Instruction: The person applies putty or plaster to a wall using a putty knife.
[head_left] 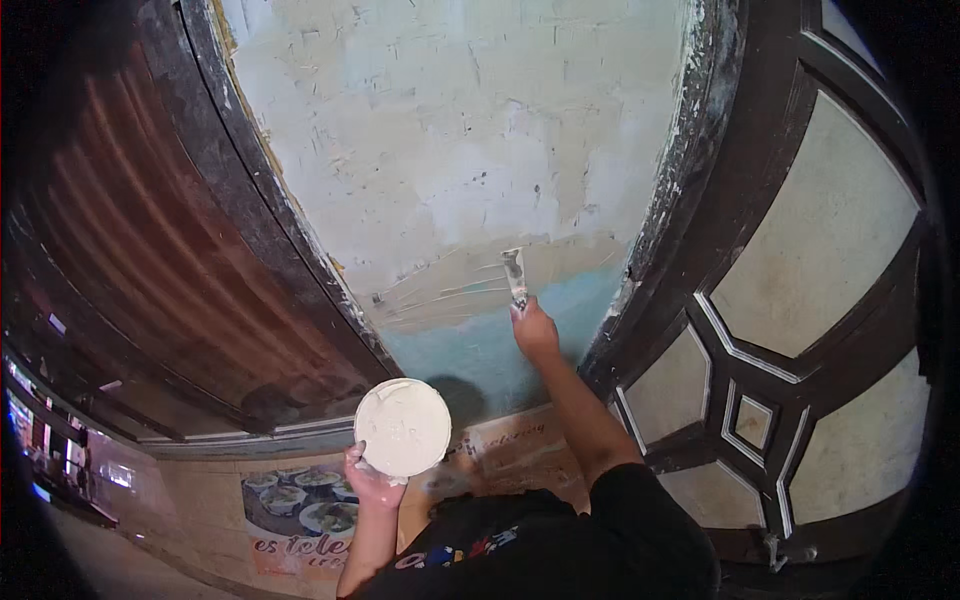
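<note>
My right hand (536, 327) grips a putty knife (516, 275) by its handle, with the blade against the wall (470, 150). Around the blade lies a beige band of filler (430, 290), streaked with thin ridges. Bare turquoise paint (470, 350) shows below that band, while whitish, patchy filler covers the wall above. Low on the left, my left hand (377, 482) holds up a round tub (447, 420) of creamy white putty (402, 428), its fingers and thumb around the side. White smears mark the fingers of this hand.
A dark wooden door with pale panels (800, 240) stands to the right, its handle (785, 553) low down. Dark, paint-spattered frames (690, 130) border the wall. Brown curtain-like folds (170, 230) show at left. A printed banner (300, 510) lies on the tiled floor (190, 490).
</note>
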